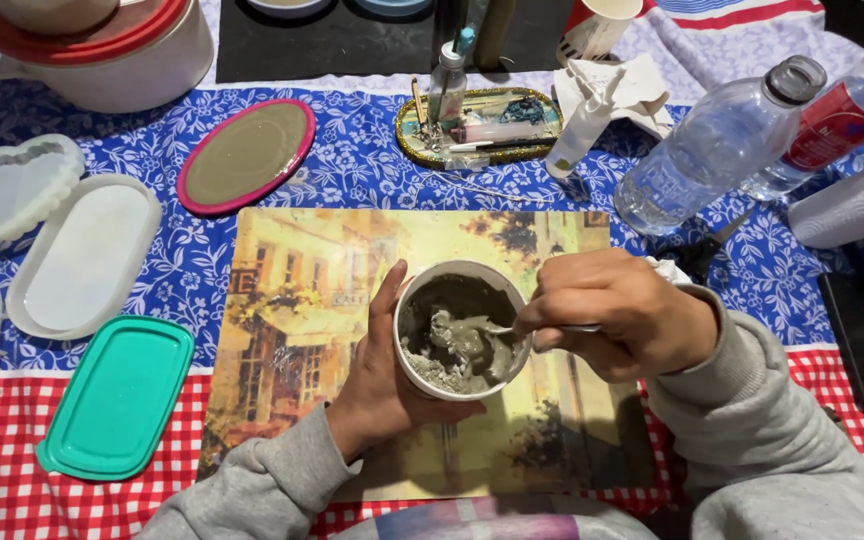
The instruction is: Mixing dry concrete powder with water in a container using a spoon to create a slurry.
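Left hand [377, 385] around a white cup [462, 330] of grey paste (lumpy), right hand [617, 312] gripping a spoon [512, 328] inside.

White cup [414, 368] of grey paste, upright on picture placemat [292, 300].

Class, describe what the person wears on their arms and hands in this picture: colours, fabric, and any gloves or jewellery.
Both arms are covered by loose light grey sweatshirt sleeves with ribbed cuffs at the wrists. The left hand and right hand are bare: no gloves, and no rings or watch can be seen.
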